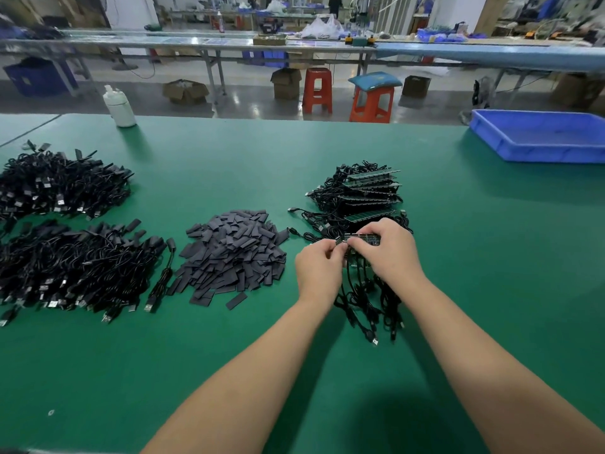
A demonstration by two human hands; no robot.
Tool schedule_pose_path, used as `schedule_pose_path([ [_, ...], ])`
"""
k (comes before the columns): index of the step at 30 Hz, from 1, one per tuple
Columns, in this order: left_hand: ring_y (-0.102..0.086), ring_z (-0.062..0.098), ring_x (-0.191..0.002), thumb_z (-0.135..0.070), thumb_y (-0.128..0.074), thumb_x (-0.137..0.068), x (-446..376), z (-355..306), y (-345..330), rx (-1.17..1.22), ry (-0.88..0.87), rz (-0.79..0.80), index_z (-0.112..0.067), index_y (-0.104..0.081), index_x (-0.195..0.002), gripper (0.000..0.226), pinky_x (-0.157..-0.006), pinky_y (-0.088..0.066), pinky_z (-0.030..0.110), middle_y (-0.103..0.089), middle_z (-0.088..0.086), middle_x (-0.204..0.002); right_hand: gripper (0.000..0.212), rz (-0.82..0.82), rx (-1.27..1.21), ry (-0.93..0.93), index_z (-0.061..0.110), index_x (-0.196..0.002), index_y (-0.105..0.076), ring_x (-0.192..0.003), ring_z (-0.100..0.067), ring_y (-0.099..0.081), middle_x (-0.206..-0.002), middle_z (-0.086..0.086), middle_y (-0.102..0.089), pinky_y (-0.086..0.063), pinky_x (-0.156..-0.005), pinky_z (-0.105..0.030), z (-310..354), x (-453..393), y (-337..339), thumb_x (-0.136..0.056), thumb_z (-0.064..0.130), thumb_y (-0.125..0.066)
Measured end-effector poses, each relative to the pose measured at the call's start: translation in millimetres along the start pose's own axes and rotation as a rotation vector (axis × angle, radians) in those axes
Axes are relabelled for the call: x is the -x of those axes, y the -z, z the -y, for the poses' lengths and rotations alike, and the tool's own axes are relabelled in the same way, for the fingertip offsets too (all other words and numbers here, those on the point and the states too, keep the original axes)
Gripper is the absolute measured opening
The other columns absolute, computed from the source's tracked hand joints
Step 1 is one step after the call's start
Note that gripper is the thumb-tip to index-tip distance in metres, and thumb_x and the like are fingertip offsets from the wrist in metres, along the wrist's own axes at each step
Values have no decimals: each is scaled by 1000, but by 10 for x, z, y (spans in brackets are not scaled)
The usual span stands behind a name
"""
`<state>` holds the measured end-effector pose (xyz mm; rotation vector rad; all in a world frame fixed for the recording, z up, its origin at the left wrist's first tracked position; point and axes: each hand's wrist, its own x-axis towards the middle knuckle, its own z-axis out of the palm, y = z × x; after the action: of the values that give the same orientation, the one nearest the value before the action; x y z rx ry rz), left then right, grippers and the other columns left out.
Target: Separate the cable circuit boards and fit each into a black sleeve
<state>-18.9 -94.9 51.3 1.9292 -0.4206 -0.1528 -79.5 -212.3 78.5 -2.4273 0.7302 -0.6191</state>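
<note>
Left of the hands lies a heap of flat black sleeves (233, 253). The left hand (319, 267) and right hand (389, 249) both pinch a small green circuit board strip (361, 239) — black cables (370, 303) dangle beneath it, above the green surface (491, 257).

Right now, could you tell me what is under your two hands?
Black cables hang below the left hand and right hand, whose fingers pinch a circuit board strip. The hands cover most of the strip.
</note>
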Motion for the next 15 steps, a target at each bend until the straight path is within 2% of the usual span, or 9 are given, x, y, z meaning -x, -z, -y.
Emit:
schedule_pose_path([
  [3,-56,1,-48,-31,-61,-95,-31,24,124,46,-11,-39,-14,-61,-67,32,-46,-36,14,-66,-2,-57,19,71,49,-35,30,-94,-65,-93,-14,-53,-101,8,-58,-43,-77,-33,-82,-64,132,-86,46,-71],
  [4,-59,3,-51,-32,-60,-95,-48,50,184,38,-30,-24,-16,-62,-68,31,-50,-41,17,-66,-2,-58,17,103,55,-43,32,-93,-62,-94,-14,-53,-103,8,-57,-42,-76,-33,-122,-92,184,-87,45,-70],
  [6,-63,17,-60,-35,-61,-94,-88,99,308,23,-79,32,-19,-62,-68,31,-60,-49,31,-66,1,-61,8,149,40,-37,33,-95,-58,-99,-16,-54,-108,6,-57,-40,-79,-32,-217,-158,263,-93,37,-65],
  [8,-61,24,-62,-37,-62,-93,-106,142,422,12,-131,78,-22,-57,-65,33,-61,-48,36,-63,2,-61,6,183,25,-23,32,-100,-57,-102,-18,-55,-114,3,-56,-39,-83,-31,-301,-224,291,-97,28,-59],
  [9,-58,19,-59,-39,-63,-92,-105,164,470,-1,-158,94,-24,-56,-64,33,-59,-45,34,-59,-2,-60,8,191,30,-22,32,-102,-57,-100,-20,-56,-116,2,-56,-38,-82,-31,-326,-254,281,-98,26,-58],
  [11,-49,4,-57,-40,-66,-90,-90,179,538,-48,-211,113,-33,-57,-64,29,-57,-36,19,-55,-13,-62,13,179,64,-34,31,-107,-61,-95,-23,-58,-120,-2,-53,-38,-78,-30,-374,-310,222,-99,22,-57],
  [13,-48,1,-63,-38,-69,-88,-77,180,567,-76,-246,127,-35,-59,-65,26,-60,-33,12,-54,-13,-69,21,161,112,-60,29,-114,-62,-87,-19,-57,-126,-4,-47,-41,-76,-29,-414,-359,116,-99,17,-56],
  [15,-45,1,-60,-37,-70,-87,-62,173,579,-72,-257,157,-28,-60,-66,26,-58,-34,11,-52,-12,-67,29,192,119,-88,29,-125,-58,-79,-14,-56,-135,-4,-43,-45,-73,-29,-438,-389,10,-99,15,-54],
])
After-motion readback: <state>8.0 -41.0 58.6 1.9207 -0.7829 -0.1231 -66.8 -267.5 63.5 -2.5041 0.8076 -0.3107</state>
